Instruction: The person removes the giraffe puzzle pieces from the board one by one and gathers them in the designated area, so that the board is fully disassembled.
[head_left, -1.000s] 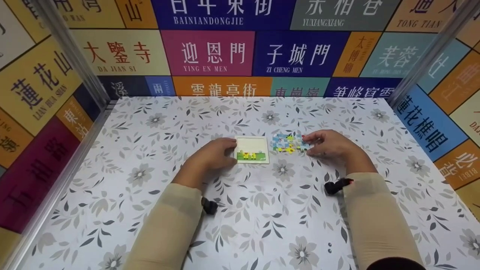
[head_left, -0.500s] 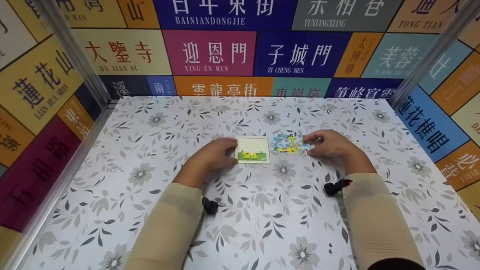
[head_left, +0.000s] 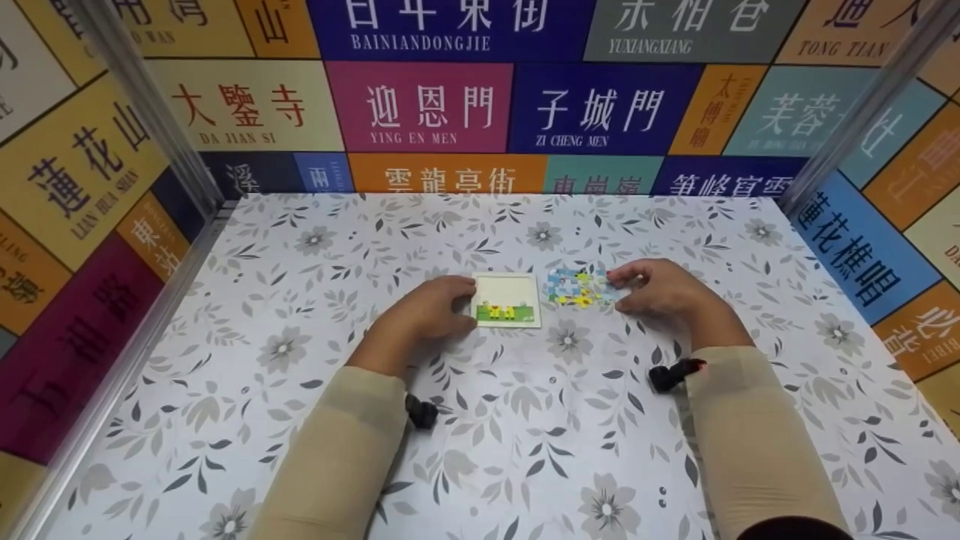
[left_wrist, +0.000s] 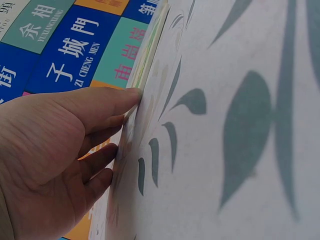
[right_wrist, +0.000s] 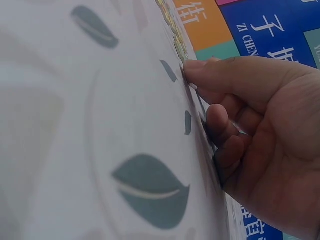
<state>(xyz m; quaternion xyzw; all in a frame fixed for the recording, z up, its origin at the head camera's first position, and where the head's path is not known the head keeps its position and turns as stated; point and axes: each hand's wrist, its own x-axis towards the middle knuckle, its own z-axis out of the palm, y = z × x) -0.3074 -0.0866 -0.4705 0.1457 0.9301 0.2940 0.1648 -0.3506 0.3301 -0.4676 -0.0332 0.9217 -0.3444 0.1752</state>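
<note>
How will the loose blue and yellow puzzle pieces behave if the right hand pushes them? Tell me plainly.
The puzzle pieces lie flat and thin, so they probably slide rather than roll or tip. They look like separate parts, so a push from the right hand likely scatters them. They seem light, like the puzzle board.

On the back wall panels (head_left: pixel 480 90) I read "BAINIANDONGJIE", "YING EN MEN", "ZI CHENG MEN", "DA JIAN SI" and "YUXIANGXIANG".
</note>
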